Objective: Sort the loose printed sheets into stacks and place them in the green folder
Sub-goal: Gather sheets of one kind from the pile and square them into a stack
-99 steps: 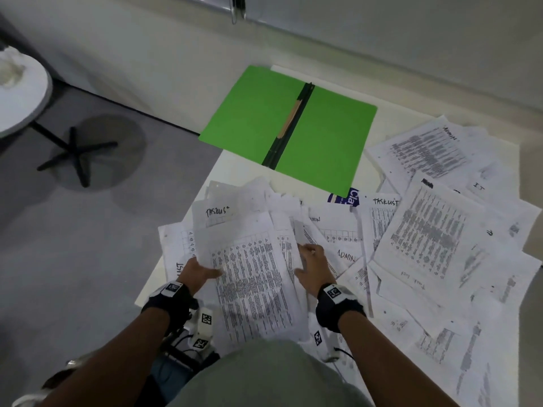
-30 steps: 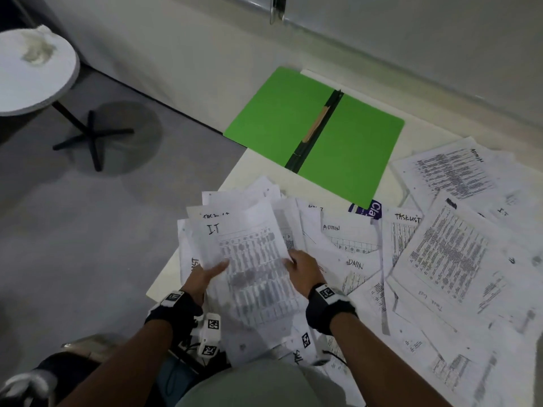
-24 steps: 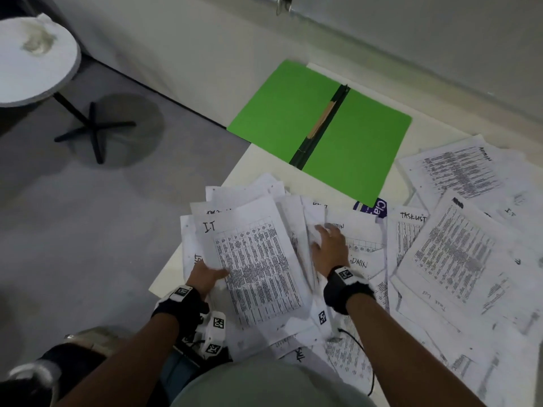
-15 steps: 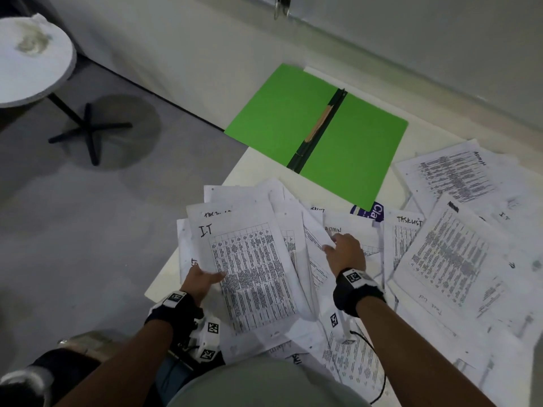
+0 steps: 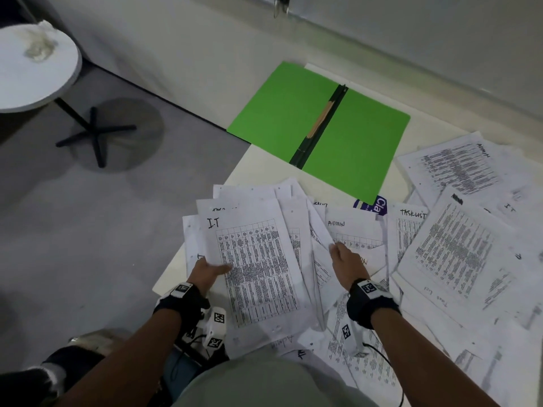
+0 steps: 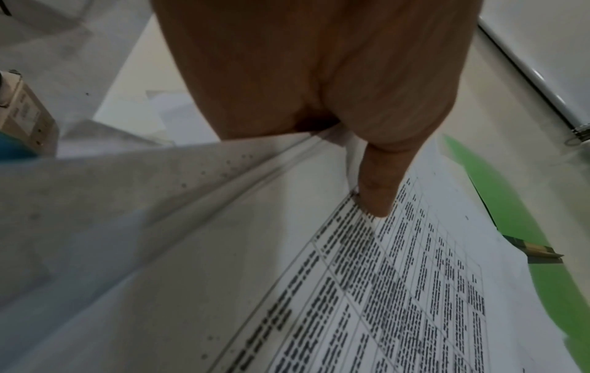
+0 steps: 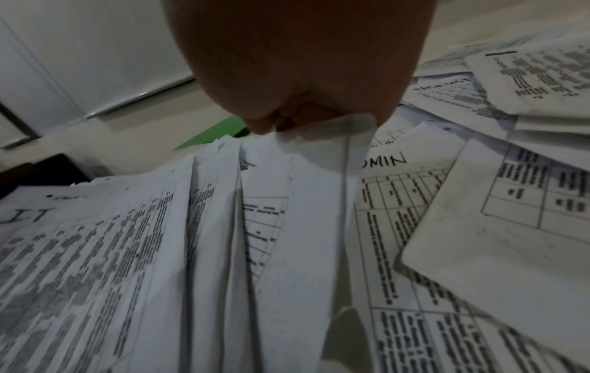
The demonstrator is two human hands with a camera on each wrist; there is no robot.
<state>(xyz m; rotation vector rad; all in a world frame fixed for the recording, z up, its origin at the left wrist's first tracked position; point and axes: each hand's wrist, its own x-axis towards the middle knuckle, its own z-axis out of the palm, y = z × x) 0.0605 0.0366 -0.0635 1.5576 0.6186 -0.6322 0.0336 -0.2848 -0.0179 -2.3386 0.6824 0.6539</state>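
Note:
The green folder (image 5: 320, 130) lies open and flat at the table's far side, its black spine running up the middle. Loose printed sheets cover the near and right parts of the table. My left hand (image 5: 207, 271) grips a bundle of sheets by its left edge, thumb (image 6: 376, 191) pressed on the top page marked "IT" (image 5: 255, 265). My right hand (image 5: 342, 259) pinches the edge of one loose sheet (image 7: 322, 154) just right of that bundle, over a page marked "ADMIN" (image 5: 352, 233).
More sheets (image 5: 458, 251) pile up at the right, labelled ADMIN, TASKLIST and IT. A blue-and-white card (image 5: 373, 205) peeks out under the folder's near corner. A round white side table (image 5: 35, 80) stands on the grey floor at the left. The wall runs behind the table.
My right hand left the "IT" bundle, reached right into the pile and took hold of a single sheet's edge. My left hand kept its grip on the bundle.

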